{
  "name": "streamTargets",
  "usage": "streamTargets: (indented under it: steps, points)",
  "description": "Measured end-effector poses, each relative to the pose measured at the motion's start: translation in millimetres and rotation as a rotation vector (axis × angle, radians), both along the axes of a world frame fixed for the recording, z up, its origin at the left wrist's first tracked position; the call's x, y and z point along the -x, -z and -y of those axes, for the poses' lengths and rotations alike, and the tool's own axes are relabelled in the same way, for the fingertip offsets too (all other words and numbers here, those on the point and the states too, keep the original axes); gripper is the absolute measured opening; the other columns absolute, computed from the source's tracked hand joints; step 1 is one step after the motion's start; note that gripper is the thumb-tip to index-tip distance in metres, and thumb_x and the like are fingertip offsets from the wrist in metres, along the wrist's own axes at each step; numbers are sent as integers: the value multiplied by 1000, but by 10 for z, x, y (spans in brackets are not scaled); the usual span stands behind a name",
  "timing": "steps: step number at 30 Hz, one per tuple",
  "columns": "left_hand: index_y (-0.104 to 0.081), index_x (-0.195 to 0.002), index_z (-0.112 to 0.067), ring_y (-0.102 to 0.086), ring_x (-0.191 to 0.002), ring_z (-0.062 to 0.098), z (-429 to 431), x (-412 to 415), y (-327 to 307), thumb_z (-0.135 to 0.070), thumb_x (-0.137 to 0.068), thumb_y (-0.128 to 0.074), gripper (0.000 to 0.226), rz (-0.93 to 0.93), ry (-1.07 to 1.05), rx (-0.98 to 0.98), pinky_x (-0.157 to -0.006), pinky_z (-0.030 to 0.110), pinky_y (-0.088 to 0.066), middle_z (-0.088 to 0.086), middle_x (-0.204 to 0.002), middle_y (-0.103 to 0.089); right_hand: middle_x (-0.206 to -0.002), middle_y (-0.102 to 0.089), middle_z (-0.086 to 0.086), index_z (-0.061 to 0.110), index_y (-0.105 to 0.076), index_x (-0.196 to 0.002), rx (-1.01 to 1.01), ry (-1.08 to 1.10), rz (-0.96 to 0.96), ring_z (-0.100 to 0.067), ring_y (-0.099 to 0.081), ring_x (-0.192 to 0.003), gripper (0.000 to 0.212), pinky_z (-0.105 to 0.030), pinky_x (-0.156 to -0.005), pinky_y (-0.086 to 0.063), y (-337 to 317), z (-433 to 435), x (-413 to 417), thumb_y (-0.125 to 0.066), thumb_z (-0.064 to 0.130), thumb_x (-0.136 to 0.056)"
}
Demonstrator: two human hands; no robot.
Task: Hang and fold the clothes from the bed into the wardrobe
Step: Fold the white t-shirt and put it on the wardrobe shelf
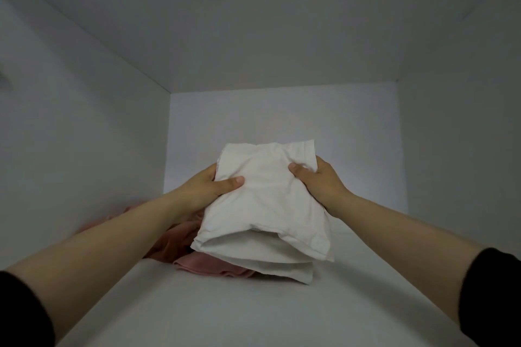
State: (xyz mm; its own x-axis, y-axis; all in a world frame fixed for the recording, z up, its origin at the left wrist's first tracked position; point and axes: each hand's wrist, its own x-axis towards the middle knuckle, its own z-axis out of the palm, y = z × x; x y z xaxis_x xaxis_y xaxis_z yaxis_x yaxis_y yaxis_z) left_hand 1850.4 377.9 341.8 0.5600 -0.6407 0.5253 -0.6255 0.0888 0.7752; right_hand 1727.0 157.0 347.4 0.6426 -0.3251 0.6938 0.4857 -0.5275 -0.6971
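Observation:
A folded white garment point(266, 205) is held inside a white wardrobe compartment, its folded layers facing me. My left hand point(210, 187) grips its left side with the thumb on top. My right hand point(317, 180) grips its right side the same way. Under and to the left of the white garment lies a pink garment point(203, 263) on the shelf point(225, 313), partly hidden by my left forearm and the white bundle. Whether the white garment rests on the pink one or hangs just above it I cannot tell.
The compartment's left wall point(84, 135), back panel point(282, 121), right wall point(456, 149) and top panel point(267, 22) enclose the space. Bare shelf shows in front and to the right of the clothes.

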Motion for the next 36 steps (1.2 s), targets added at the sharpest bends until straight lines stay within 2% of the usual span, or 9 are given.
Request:
streamTargets:
  steps: [9, 14, 19, 21, 26, 29, 31, 34, 36]
  points:
    - [-45, -138, -25, -58, -117, 18, 152, -472, 120, -45, -79, -73, 69, 34, -185, -50, -105, 42, -44, -3, -134, -57, -112, -66, 2, 22, -59, -116, -48, 13, 2, -12, -63, -95, 24, -23, -78, -50, 126, 90, -589, -61, 30, -94]
    - [-10, -154, -22, -36, -138, 25, 287, -589, 405, -69, -75, -62, 106, -5, -372, -385, -113, 36, -30, 4, -156, -28, -104, -69, -5, 8, -60, -121, -210, -106, -416, -17, -68, -86, 35, -23, -65, -54, 347, 181, -778, -65, 25, -91]
    - [-60, -125, -28, -53, -119, 13, 266, -509, 494, -82, -68, -54, 79, 84, -323, -525, -102, 28, -40, -6, -134, -55, -101, -71, -10, 6, -61, -109, -173, -103, -600, -19, -69, -85, 30, -25, -62, -54, 521, 298, -753, -69, 24, -87]
    - [-65, -115, -33, -61, -109, 9, 248, -460, 458, -83, -67, -54, 70, 4, -161, -551, -100, 32, -46, -9, -122, -64, -95, -70, -3, 15, -60, -101, -82, -70, -618, -13, -69, -81, 22, -23, -61, -53, 497, 277, -721, -69, 28, -86]
    - [-56, -129, -35, -58, -119, 11, 201, -396, 431, -85, -51, -66, 93, -49, -52, -738, -109, 37, -40, -12, -131, -60, -129, -56, -6, 17, -43, -132, 139, 21, -709, -22, -58, -113, 63, -39, -98, -50, 413, 251, -655, -73, 37, -80]
    - [-43, -143, -28, -38, -137, 15, 228, -393, 485, -82, -42, -73, 118, 14, -237, -646, -114, 31, -29, -9, -151, -36, -139, -48, -11, 13, -37, -140, 22, 18, -623, -25, -55, -116, 68, -35, -96, -50, 454, 212, -669, -73, 16, -83]
    - [-47, -140, -27, -37, -136, 18, 250, -383, 486, -76, -43, -78, 113, 61, -356, -534, -112, 31, -32, -3, -150, -33, -146, -42, -13, 10, -38, -142, -72, 41, -501, -26, -52, -120, 65, -32, -93, -47, 495, 187, -699, -69, 6, -85]
    - [-57, -128, -23, -39, -130, 18, 283, -380, 516, -63, -58, -80, 84, 193, -494, -371, -112, 31, -33, 3, -142, -33, -156, -27, -8, 13, -24, -152, -46, 168, -393, -25, -32, -141, 80, -32, -110, -32, 555, 220, -759, -68, 8, -86]
    - [-61, -125, -23, -43, -130, 18, 299, -366, 556, -68, -71, -67, 71, 216, -440, -498, -112, 30, -31, 2, -143, -44, -158, -25, -7, 12, -23, -152, 73, 202, -452, -23, -28, -143, 81, -31, -112, -27, 562, 237, -754, -70, 15, -86]
